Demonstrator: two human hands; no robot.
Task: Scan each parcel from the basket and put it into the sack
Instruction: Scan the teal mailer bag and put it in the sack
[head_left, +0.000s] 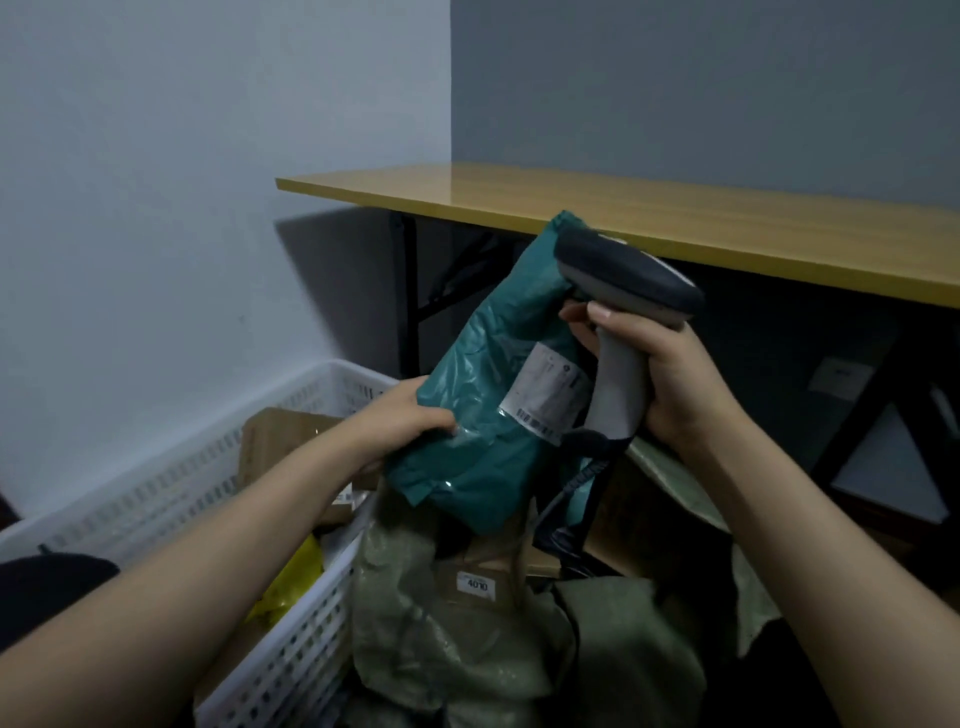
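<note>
My left hand (402, 423) grips the lower left edge of a teal plastic parcel (480, 395) and holds it up, tilted, above the sack. A white label with a barcode (553, 397) faces me on its right side. My right hand (670, 374) grips the grey handle of a barcode scanner (623, 291), whose dark head sits over the parcel's upper right part. The olive-green sack (467, 639) gapes open below, with a brown box marked 4010 (475, 584) inside. The white slotted basket (171, 499) stands at the left and holds a cardboard box (280, 447) and a yellow packet (296, 577).
A wooden table top (675, 218) on black legs runs across the back right, just above the scanner. Pale walls meet in a corner behind. The scanner's coiled cable (576, 499) hangs down toward the sack. A dark object (47, 582) lies at the left edge.
</note>
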